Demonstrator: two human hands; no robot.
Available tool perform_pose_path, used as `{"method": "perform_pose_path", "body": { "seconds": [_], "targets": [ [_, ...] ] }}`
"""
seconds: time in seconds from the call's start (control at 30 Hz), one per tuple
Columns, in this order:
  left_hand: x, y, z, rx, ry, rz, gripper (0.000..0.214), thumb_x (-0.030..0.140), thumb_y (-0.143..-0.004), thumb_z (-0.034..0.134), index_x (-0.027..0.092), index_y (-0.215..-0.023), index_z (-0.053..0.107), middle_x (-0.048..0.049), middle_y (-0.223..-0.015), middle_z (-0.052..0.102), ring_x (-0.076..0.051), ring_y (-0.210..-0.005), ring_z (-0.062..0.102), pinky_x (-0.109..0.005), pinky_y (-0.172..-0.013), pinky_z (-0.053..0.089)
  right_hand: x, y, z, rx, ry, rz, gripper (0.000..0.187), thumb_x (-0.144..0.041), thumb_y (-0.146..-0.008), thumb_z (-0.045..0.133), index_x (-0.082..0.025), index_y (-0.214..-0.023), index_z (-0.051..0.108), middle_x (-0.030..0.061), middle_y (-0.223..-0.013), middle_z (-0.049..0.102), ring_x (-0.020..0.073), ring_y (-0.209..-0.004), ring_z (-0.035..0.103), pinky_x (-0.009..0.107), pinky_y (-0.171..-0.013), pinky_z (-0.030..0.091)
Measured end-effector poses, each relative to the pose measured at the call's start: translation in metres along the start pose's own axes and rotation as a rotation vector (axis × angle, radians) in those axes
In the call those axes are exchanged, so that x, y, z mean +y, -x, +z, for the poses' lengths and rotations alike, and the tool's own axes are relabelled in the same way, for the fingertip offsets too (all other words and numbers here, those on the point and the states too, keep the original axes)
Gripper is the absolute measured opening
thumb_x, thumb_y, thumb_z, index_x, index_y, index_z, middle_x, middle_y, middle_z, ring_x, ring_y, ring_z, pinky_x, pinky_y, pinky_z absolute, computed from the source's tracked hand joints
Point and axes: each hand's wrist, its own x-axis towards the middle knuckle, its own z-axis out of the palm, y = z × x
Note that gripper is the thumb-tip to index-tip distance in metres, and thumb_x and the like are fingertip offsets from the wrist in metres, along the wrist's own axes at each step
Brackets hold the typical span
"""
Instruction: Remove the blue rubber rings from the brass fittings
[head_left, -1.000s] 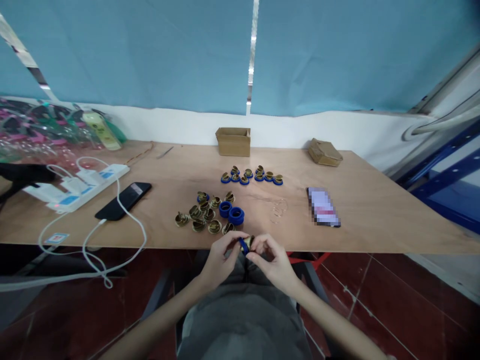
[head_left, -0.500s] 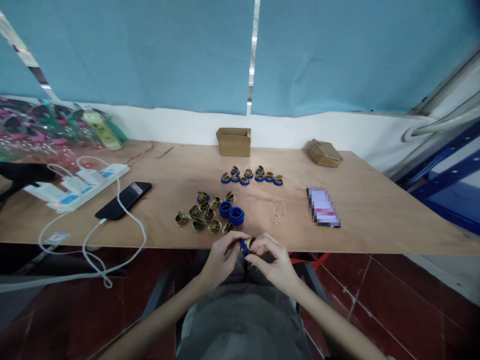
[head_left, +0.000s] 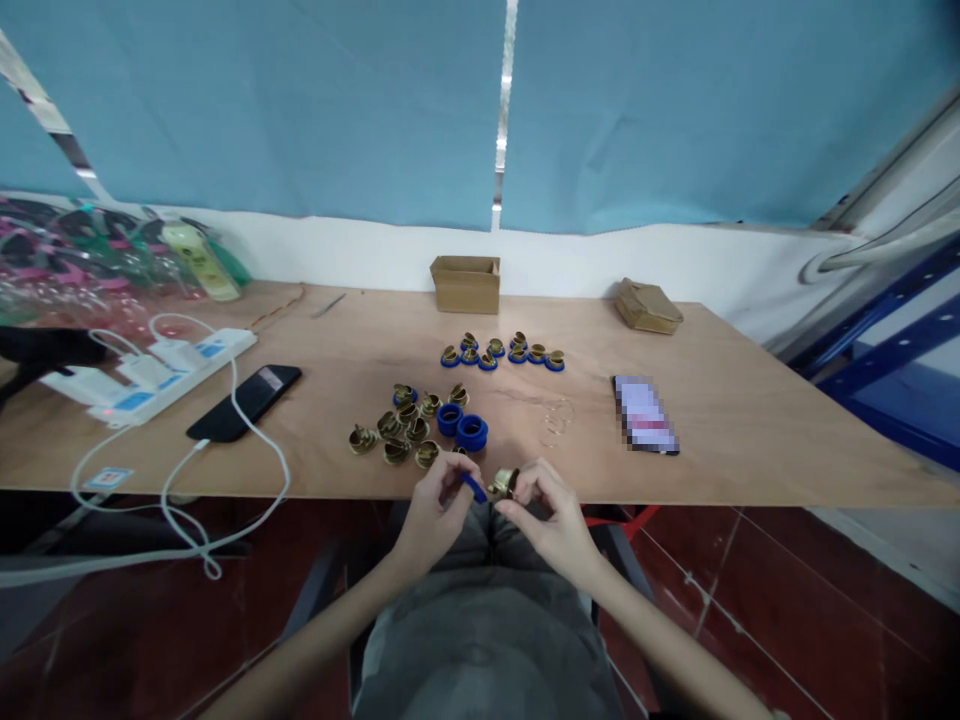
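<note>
My left hand (head_left: pixel 433 508) pinches a small blue ring (head_left: pixel 473 487) at the table's front edge. My right hand (head_left: pixel 551 518) pinches a small brass fitting (head_left: pixel 502 484) just right of it; the two parts sit a little apart. On the table just beyond my hands lies a loose pile of brass fittings (head_left: pixel 401 428) with two blue rings (head_left: pixel 463 427) beside it. Farther back stands a row of brass fittings seated in blue rings (head_left: pixel 501 353).
The wooden table (head_left: pixel 750 420) also carries a black phone (head_left: pixel 244 402) on a white cable, a white power strip (head_left: pixel 150 385), an open cardboard box (head_left: pixel 466 283), a flat brown packet (head_left: pixel 649 306), a blurred card (head_left: pixel 645 414) and thin wire rings (head_left: pixel 556 418). Red floor lies below.
The blue ring and brass fitting were held together between both hands; now they are separated, the ring in my left hand and the fitting in my right.
</note>
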Motion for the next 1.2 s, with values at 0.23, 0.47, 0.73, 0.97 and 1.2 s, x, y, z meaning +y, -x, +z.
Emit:
{"method": "perform_pose_path", "body": {
  "seconds": [0.23,0.47,0.73,0.97,1.2],
  "targets": [
    [0.002,-0.002,0.003,-0.117,0.208,-0.227,0.029,0.044,-0.091,0.065,0.021,-0.101,0.052,0.0062,-0.066,0.056,-0.01,-0.052,0.058,-0.022,-0.052,0.05,0.0,-0.001,-0.002,0.02,0.007,-0.047,0.026,-0.034,-0.09,0.073,-0.023,-0.078,0.053,-0.0005,-0.079,0.053,0.0151,-0.069,0.052,0.028,-0.062,0.042],
    [0.018,0.001,0.0,-0.347,0.18,-0.291,0.04,0.046,-0.087,0.071,0.021,-0.118,0.066,-0.0046,-0.101,0.07,-0.017,-0.084,0.068,-0.029,-0.079,0.058,-0.007,0.001,-0.002,-0.107,0.078,-0.117,0.026,-0.028,-0.091,0.072,-0.023,-0.077,0.051,-0.0002,-0.081,0.054,0.0163,-0.074,0.055,0.029,-0.066,0.045],
    [0.027,-0.002,-0.007,-0.398,0.069,-0.179,0.032,0.04,-0.094,0.063,0.021,-0.118,0.071,-0.0056,-0.094,0.073,-0.02,-0.088,0.069,-0.032,-0.082,0.057,-0.011,0.004,0.002,-0.168,0.1,-0.138,0.016,-0.025,-0.093,0.069,-0.024,-0.085,0.055,0.0011,-0.088,0.051,0.0156,-0.074,0.054,0.028,-0.066,0.048],
    [0.025,-0.001,-0.013,-0.434,0.009,-0.138,0.031,0.036,-0.097,0.06,0.022,-0.122,0.069,-0.0073,-0.102,0.074,-0.021,-0.096,0.069,-0.032,-0.086,0.057,-0.005,0.002,-0.002,-0.224,0.106,-0.108,0.021,-0.031,-0.095,0.067,-0.023,-0.078,0.056,-0.0016,-0.076,0.05,0.0142,-0.066,0.049,0.027,-0.061,0.041],
    [0.025,-0.001,-0.016,-0.489,-0.02,-0.16,0.032,0.037,-0.099,0.056,0.022,-0.125,0.067,-0.0067,-0.104,0.072,-0.019,-0.092,0.067,-0.03,-0.083,0.055,-0.008,0.0,-0.005,-0.281,0.077,-0.032,0.019,-0.03,-0.098,0.059,-0.022,-0.081,0.059,-0.0046,-0.066,0.049,0.0113,-0.058,0.042,0.025,-0.056,0.034]
  ]
}}
